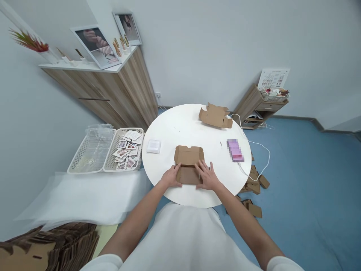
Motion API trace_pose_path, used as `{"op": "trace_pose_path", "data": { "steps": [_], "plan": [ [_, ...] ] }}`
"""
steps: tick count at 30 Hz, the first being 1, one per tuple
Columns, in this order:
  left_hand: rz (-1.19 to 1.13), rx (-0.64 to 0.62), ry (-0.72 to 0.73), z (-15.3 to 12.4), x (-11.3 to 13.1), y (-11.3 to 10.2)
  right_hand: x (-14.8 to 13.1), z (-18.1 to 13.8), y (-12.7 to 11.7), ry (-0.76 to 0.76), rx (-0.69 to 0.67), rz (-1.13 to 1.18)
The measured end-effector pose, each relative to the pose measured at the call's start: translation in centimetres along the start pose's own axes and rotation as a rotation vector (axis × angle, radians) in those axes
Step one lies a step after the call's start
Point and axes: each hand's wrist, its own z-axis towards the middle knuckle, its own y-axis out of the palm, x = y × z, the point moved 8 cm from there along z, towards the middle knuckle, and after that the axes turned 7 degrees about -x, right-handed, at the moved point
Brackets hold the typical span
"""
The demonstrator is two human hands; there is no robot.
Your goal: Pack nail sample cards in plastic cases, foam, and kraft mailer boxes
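Observation:
A small brown cardboard box lies open near the front edge of the round white table, its lid flap raised toward the back. My left hand rests at the box's left side, fingers curled against the wall. My right hand lies flat on the box's right side with fingers stretched out and apart. Both hands touch the box.
A flat unfolded box blank lies at the table's back. A small white packet and a pink phone on a white cable also sit there. Two white baskets stand left, one with cards. Cardboard boxes litter the blue floor.

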Motion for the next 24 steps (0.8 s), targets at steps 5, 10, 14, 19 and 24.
{"op": "trace_pose_path", "data": {
  "steps": [5,10,14,19,24],
  "plan": [
    [-0.011,0.008,-0.029,-0.2,0.1,0.2,4.9,-3.9,1.6,0.467,0.176,0.533],
    [-0.008,0.011,-0.054,-0.3,0.4,0.3,5.4,-4.5,3.7,0.588,0.132,0.866],
    [0.001,0.025,-0.077,-0.4,0.6,0.2,4.6,-4.1,1.8,0.540,0.235,0.773],
    [-0.031,0.031,-0.088,-0.6,0.8,0.3,4.5,-4.3,0.8,0.596,0.318,0.725],
    [-0.046,0.023,-0.088,-0.7,0.8,0.6,4.5,-3.3,2.3,0.629,0.227,0.808]
  ]
}}
